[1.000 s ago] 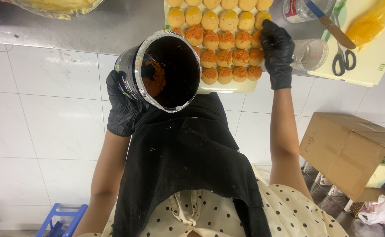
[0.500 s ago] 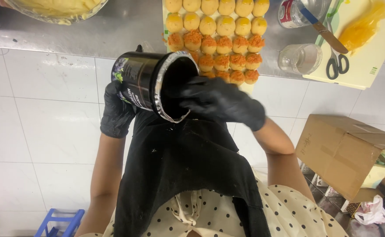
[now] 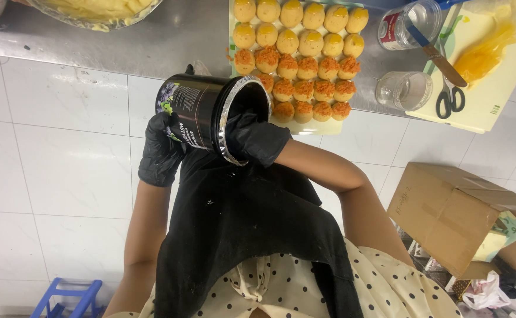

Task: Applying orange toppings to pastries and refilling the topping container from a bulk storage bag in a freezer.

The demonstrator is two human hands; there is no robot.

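Observation:
My left hand, in a black glove, grips a black round tub by its side and tilts it on its flank. My right hand, also gloved in black, reaches into the tub's foil-rimmed mouth, its fingers hidden inside. Just beyond the tub, on the steel counter, lies a pale board with rows of small round pastries. The near rows carry orange shreds on top. The far rows are plain yellow.
A glass jar, a second jar with a knife, scissors and an orange piping bag sit at the right on a yellow mat. A bowl of pale dough stands far left. A cardboard box and blue stool are on the floor.
My right hand left the pastry board, came back to the tub and went into its mouth. The tub has tipped more onto its side.

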